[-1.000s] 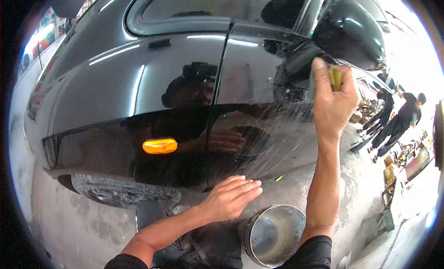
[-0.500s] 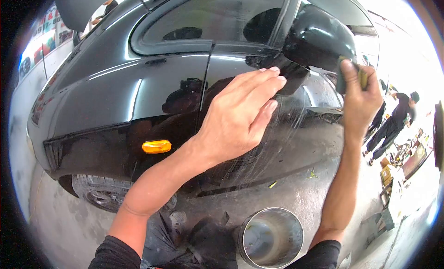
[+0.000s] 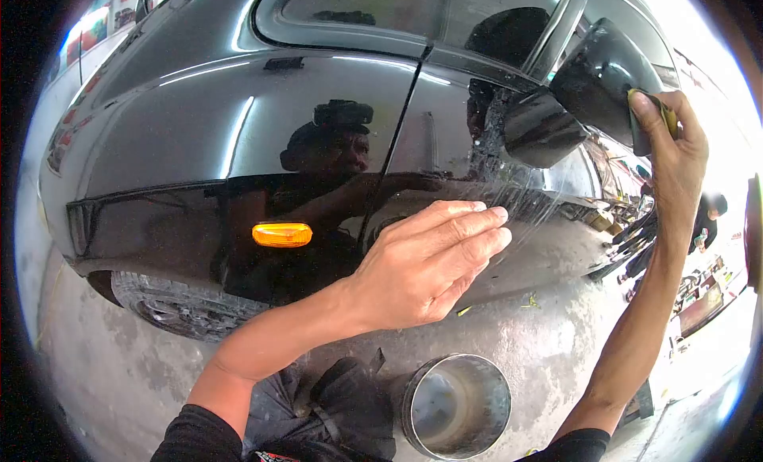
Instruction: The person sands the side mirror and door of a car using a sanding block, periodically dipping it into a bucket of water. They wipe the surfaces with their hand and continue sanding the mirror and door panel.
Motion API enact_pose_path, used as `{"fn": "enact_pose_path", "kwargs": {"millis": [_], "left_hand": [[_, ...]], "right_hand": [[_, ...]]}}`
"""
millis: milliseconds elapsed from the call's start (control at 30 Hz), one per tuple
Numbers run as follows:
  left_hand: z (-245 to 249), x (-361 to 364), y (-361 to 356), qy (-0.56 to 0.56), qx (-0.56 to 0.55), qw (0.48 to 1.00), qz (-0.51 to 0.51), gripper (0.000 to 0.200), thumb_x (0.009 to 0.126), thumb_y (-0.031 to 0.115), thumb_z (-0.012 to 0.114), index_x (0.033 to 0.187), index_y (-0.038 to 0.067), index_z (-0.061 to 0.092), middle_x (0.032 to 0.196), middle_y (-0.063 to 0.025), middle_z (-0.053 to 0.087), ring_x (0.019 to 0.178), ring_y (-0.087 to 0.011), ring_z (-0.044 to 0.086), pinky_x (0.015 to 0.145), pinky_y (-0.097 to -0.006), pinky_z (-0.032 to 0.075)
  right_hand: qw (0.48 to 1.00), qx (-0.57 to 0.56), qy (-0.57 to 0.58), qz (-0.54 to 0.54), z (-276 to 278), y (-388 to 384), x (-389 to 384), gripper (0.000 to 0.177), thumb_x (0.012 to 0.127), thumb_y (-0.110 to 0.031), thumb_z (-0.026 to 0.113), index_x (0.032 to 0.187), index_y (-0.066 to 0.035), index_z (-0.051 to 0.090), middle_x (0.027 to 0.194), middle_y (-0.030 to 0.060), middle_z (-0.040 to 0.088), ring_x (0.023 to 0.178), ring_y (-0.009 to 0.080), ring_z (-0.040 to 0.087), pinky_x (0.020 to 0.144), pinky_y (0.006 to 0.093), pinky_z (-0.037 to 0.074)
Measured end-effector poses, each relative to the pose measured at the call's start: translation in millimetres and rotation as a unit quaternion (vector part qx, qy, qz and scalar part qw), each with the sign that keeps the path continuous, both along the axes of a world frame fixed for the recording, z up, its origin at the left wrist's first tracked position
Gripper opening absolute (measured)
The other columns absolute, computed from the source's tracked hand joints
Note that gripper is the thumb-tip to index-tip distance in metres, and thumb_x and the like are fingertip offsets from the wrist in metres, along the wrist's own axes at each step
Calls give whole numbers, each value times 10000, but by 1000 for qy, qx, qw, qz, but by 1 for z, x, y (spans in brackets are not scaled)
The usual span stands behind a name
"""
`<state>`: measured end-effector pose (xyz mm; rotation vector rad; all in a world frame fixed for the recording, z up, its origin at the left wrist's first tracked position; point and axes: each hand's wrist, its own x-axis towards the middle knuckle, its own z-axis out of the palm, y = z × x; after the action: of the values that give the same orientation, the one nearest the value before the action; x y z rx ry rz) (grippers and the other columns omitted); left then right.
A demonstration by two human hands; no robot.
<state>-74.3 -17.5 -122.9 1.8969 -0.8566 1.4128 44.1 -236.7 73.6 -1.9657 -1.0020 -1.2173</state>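
Observation:
My right hand [image 3: 681, 144] pinches a folded piece of sandpaper [image 3: 639, 127], dark on one face and yellow-green on the other. It is against the outer edge of the black side mirror [image 3: 598, 77], which sticks out from a black car. In front of the door [image 3: 433, 156], my left hand [image 3: 435, 263] is held palm down with its fingers stretched out and holds nothing. Wet streaks and pale drips run down the door panel below the mirror.
A metal bucket [image 3: 505, 406] with cloudy water stands on the wet concrete floor [image 3: 548, 335] below my hands. An orange side indicator [image 3: 282, 235] sits on the fender above the front wheel [image 3: 179, 307]. Another person [image 3: 707, 220] is at the far right, near scattered items.
My view has shifted, so the car and mirror sit differently in it. My left hand has come down, away from the mirror's base. The right hand keeps the sandpaper at the mirror's outer edge.

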Motion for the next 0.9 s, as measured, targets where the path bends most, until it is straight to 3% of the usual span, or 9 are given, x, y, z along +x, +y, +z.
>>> {"fn": "enact_pose_path", "kwargs": {"millis": [33,167,300,467,567,667,767,833,900], "left_hand": [[0,-2,3,-1,-4,1000,-1,375,804,-45,743,1176,-13,703,1219,-193,715,1098,-353,702,951,-429,581],[2,-5,5,2,-21,1000,-20,357,796,-50,742,1150,-21,713,1193,-192,725,1080,-345,709,937,-425,588],[4,-13,11,-11,-3,1000,-18,367,775,-53,750,1139,-20,721,1185,-187,726,1062,-341,712,920,-411,596],[11,-10,8,-18,-5,999,-27,356,772,-54,748,1126,-29,722,1172,-187,726,1040,-338,714,908,-403,600],[22,-8,4,-29,-10,999,-35,336,793,-53,737,1129,-32,719,1169,-190,726,1035,-342,714,906,-406,599],[42,-9,7,-61,-10,998,-24,321,826,-47,720,1146,-18,719,1168,-189,726,1030,-340,714,909,-393,594],[70,2,10,-109,21,994,18,280,900,-20,681,1178,-6,716,1172,-187,728,1034,-308,720,926,-363,578],[83,11,7,-94,-19,994,42,288,970,24,639,1249,-2,700,1172,-154,736,998,-215,713,908,-308,555],[97,14,2,-15,-76,997,27,334,1012,67,612,1335,-6,658,1182,-123,736,978,-134,669,881,-274,531]], "right_hand": [[999,22,28,-2,-1,5,-2,299,902,-228,805,860,-1,616,743,10,561,730,101,492,688,256,412],[985,-85,-144,-41,7,39,-13,245,917,-233,801,877,-33,664,731,-18,579,700,80,510,660,233,420],[998,-35,-49,-9,1,19,-7,290,907,-235,799,873,-13,614,717,27,574,691,103,495,672,268,419],[978,-113,-164,-63,7,50,-17,347,908,-294,795,881,-4,605,717,58,548,687,154,514,672,296,430],[986,-85,-115,-86,4,37,-24,329,905,-273,792,874,-2,607,734,70,555,675,160,505,664,305,425],[991,-54,-120,-5,1,32,-10,328,896,-287,787,863,-13,611,717,102,555,651,207,514,645,364,425],[940,-109,-312,-81,4,65,-8,203,838,-220,759,858,-54,645,847,143,675,821,396,631,700,515,462],[939,-40,-331,-87,-10,76,-4,240,874,-237,760,828,-55,611,856,129,606,790,368,546,749,470,407],[944,8,-306,-121,-45,61,-11,170,876,-249,725,820,-123,625,901,77,615,864,352,591,747,501,455]]}}
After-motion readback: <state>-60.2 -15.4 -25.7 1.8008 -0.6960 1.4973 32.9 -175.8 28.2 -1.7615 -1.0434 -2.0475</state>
